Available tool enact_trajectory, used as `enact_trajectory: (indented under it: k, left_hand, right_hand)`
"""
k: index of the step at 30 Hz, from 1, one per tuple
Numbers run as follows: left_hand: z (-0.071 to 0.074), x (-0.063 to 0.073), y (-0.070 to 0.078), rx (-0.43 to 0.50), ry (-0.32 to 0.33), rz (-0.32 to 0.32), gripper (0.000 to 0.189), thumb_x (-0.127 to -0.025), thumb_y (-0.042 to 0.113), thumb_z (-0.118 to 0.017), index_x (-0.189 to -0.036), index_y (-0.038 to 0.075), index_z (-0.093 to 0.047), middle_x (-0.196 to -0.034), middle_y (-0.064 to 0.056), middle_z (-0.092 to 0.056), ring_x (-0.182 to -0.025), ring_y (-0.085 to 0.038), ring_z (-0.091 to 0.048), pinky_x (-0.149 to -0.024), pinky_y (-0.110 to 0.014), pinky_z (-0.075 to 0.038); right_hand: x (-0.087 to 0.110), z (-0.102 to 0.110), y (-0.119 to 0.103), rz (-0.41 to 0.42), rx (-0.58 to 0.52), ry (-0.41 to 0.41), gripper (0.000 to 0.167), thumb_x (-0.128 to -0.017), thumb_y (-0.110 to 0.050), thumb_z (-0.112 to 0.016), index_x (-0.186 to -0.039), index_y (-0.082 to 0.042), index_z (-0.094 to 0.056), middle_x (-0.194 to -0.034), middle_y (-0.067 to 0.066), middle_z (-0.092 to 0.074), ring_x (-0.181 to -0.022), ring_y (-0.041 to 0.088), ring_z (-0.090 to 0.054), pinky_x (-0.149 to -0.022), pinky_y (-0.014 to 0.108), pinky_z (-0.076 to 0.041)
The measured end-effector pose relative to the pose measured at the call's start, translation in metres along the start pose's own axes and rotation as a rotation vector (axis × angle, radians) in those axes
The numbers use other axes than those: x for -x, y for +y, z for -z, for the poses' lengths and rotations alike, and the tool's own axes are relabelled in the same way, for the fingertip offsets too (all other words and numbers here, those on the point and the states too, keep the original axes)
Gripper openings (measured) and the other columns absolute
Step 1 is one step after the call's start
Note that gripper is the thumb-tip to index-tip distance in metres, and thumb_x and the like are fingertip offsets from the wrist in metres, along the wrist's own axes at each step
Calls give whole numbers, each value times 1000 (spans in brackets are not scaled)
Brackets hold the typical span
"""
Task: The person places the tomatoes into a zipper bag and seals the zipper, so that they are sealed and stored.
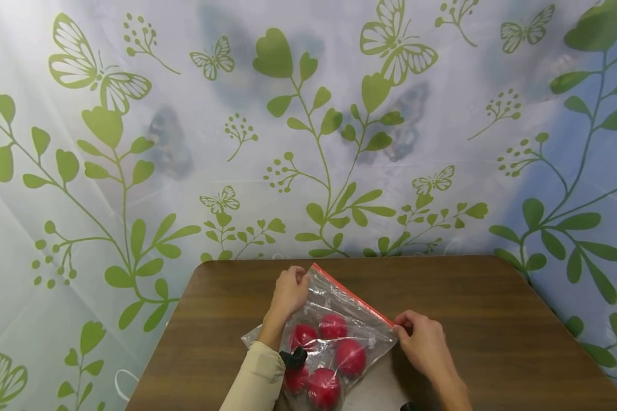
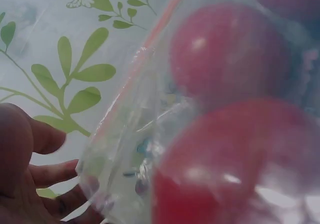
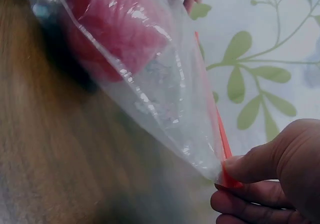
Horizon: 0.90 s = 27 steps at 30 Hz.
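Note:
A clear zip bag [image 1: 326,297] with a red zip strip [image 1: 353,295] holds several smooth red balls [image 1: 351,357]. It slants between the two hands over the table. My right hand [image 1: 425,342] pinches the near right end of the strip. In the right wrist view, the thumb [image 3: 250,164] presses the red corner against the fingers. My left hand [image 1: 291,294] is at the far left end of the strip. In the left wrist view, its fingers [image 2: 52,175] touch the bag's edge, some partly behind the plastic, with the thumb standing apart from it.
A brown wooden table [image 1: 483,325] with rounded corners lies beneath. Behind it hangs a pale curtain [image 1: 185,142] with green leaves and butterflies. A pale patch [image 1: 377,388] shows under the bag. A black wrist device [image 1: 294,358] overlaps part of the bag.

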<state>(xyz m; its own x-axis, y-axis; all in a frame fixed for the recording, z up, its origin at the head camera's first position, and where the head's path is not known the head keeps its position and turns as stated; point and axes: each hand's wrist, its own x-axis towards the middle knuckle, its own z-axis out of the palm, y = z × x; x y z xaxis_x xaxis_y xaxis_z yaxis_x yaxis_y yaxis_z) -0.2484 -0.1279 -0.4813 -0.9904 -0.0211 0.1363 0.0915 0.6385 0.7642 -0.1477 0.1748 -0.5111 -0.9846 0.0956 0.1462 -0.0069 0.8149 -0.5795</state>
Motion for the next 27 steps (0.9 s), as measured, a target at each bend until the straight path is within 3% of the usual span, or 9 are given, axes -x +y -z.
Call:
enact_trajectory:
  k: [3, 6, 8, 11, 15, 18, 23, 27]
  left_hand:
    - [0, 7, 0, -52, 2, -13, 28, -106, 18, -66, -130, 5, -71, -130, -22, -64, -118, -43, -63, -94, -64, -49]
    - [1, 14, 1, -96, 0, -84, 26, -105, 13, -66, -129, 5, -74, -137, -25, -63, -123, -47, -62, -94, -65, -50]
    - [1, 17, -1, -113, -51, -143, 28, -106, 12, -65, -131, 2, -73, -141, -24, -65, -127, -47, -64, -99, -66, -53]
    - [1, 20, -5, -154, -215, -187, 40, -110, 15, -60, -145, -4, -64, -155, -27, -58, -142, -50, -58, -110, -72, -49]
    - [0, 26, -7, -216, -422, -155, 61, -112, 30, -59, -162, -2, -47, -175, -27, -34, -160, -52, -35, -121, -79, -34]
    - [-2, 32, -9, -244, -496, -119, 69, -111, 37, -60, -165, -1, -43, -178, -28, -25, -163, -55, -27, -124, -78, -30]
    - [-7, 38, -12, -245, -543, -66, 73, -110, 43, -61, -166, 0, -41, -179, -29, -22, -160, -62, -27, -124, -77, -31]
    - [-21, 36, -29, -250, -529, -35, 80, -110, 56, -56, -167, 3, -41, -180, -27, -20, -159, -63, -28, -120, -83, -30]
  right_hand:
    - [-1, -5, 6, -26, -14, 0, 7, -91, -15, -84, -95, -19, -80, -85, -8, -76, -82, 15, -67, -76, 42, -50]
    - [-2, -9, 13, -52, -28, 1, 5, -93, -16, -82, -96, -17, -80, -85, -8, -76, -80, 14, -66, -73, 40, -49]
    - [-3, -12, 17, -64, -32, 6, 4, -93, -16, -81, -97, -16, -80, -86, -7, -77, -79, 14, -66, -72, 40, -49]
    - [-6, -14, 22, -68, -34, 21, 6, -93, -17, -81, -98, -14, -80, -86, -6, -78, -80, 16, -67, -72, 42, -49]
    - [-8, -17, 26, -71, -37, 33, 6, -93, -17, -81, -98, -13, -80, -86, -5, -78, -81, 17, -68, -73, 44, -49]
    - [-8, -20, 29, -73, -30, 37, 5, -94, -17, -81, -98, -15, -80, -87, -5, -78, -81, 18, -67, -73, 44, -50]
    - [-12, -25, 35, -58, -22, 58, 6, -94, -17, -81, -99, -13, -79, -87, -3, -78, -78, 17, -66, -70, 42, -49]
    - [-19, -26, 38, -26, -7, 74, 5, -96, -16, -80, -98, -11, -80, -87, -2, -78, -79, 19, -68, -72, 42, -51]
